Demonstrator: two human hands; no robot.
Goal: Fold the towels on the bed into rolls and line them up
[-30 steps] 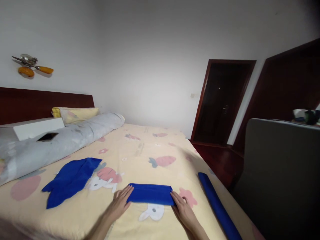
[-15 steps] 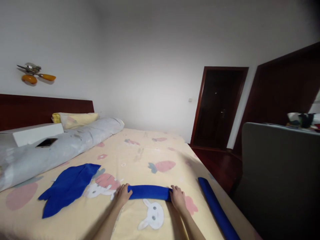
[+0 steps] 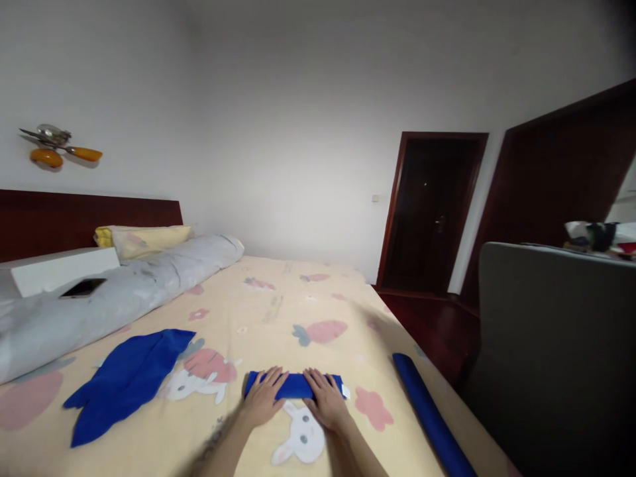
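Note:
A narrow blue cloth strip [image 3: 296,385] lies crosswise on the bed in front of me, with a small white tag at its right end. My left hand [image 3: 265,396] rests flat on its left part, fingers spread. On its right part lies my right hand [image 3: 324,397], fingers also stretched out. Both palms reach over the near edge of the strip. Farther left, a loose blue cloth [image 3: 132,377] is spread out with pointed corners. A long blue roll [image 3: 430,414] lies near the bed's right edge.
A long grey-white bundle [image 3: 163,281] runs along the bed's left side, bearing a phone [image 3: 84,287] and touching a white box [image 3: 64,270]. Behind it is a yellow pillow [image 3: 154,240]. A grey chair back [image 3: 551,344] stands at the right.
My hands have moved inward from the strip's two ends and now lie flat on top of it. The white tag has come into view. The camera view has shifted slightly.

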